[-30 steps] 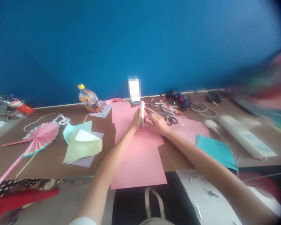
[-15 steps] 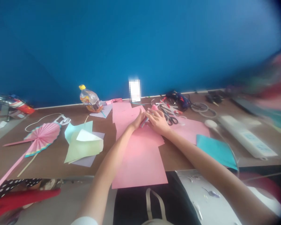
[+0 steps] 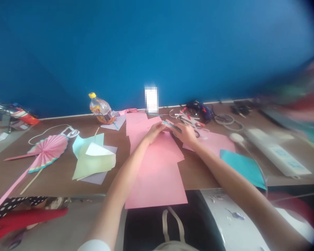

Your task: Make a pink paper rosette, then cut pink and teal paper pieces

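Lying at the left of the brown worktop (image 3: pixel 54 177), a pleated pink fan (image 3: pixel 51 148) with a blue and yellow rim has long strips trailing from it, and a white cable (image 3: pixel 73 133) curls just behind. Next come overlapping loose sheets (image 3: pixel 94 165) in pale blue, green, white and lilac, with a yellow-capped bottle (image 3: pixel 102 111) behind them near the blue wall (image 3: pixel 120 52). Large pink sheets (image 3: pixel 157 184) cover the middle, the nearest one jutting over the front edge. Above them, the left hand (image 3: pixel 155 132) pinches the left end of a narrow folded paper (image 3: pixel 169 124) with a blue edge; the right hand (image 3: pixel 185 132) is closed around its other end, partly covering it. The fingers underneath are hidden. Just beyond the right hand lie scissors (image 3: pixel 197 133), partly covered, and scattered paper strips (image 3: pixel 192 120). Farther right are a teal sheet (image 3: pixel 243 169) and a white power strip (image 3: pixel 278 153).
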`<action>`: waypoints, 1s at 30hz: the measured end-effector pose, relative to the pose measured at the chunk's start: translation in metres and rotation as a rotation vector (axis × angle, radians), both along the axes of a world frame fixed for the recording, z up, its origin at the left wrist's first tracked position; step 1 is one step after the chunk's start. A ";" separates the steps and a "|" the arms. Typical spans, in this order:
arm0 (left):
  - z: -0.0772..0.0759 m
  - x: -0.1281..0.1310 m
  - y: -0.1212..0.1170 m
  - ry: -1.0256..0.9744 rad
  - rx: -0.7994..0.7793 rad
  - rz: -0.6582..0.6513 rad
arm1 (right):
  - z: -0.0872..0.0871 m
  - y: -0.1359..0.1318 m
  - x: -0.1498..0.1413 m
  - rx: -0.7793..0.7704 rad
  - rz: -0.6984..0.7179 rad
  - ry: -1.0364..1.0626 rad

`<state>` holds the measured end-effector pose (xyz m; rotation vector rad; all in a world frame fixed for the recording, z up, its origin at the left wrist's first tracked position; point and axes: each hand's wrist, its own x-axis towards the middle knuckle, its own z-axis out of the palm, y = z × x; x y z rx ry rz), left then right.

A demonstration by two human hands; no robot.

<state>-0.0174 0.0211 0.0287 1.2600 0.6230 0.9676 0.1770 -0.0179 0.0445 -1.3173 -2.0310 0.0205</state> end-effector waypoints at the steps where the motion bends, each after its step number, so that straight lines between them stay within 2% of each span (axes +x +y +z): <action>1: -0.001 0.001 0.000 0.007 0.004 0.029 | 0.001 -0.001 -0.002 -0.025 0.007 0.005; 3: -0.001 0.001 0.000 0.000 0.006 0.056 | 0.003 -0.003 -0.005 -0.059 0.007 0.002; 9: 0.003 0.000 -0.002 -0.043 -0.001 0.021 | 0.000 -0.004 -0.004 -0.082 -0.007 -0.073; 12: 0.001 0.002 -0.001 -0.048 -0.015 0.036 | -0.002 -0.001 0.000 0.004 -0.003 -0.103; 16: 0.001 0.005 0.000 -0.025 -0.049 0.085 | 0.000 0.002 0.000 0.210 -0.027 -0.179; 19: 0.003 0.008 -0.002 0.048 -0.064 0.115 | 0.000 0.001 -0.003 0.252 -0.015 -0.217; 24: 0.002 0.009 -0.002 0.112 -0.006 0.081 | -0.010 0.002 -0.012 0.186 0.173 -0.036; 27: -0.004 0.007 0.001 0.119 0.064 0.030 | -0.016 0.006 -0.014 0.158 0.186 0.113; 30: -0.009 0.007 0.003 0.117 0.078 -0.007 | -0.019 0.009 -0.013 0.146 0.179 0.164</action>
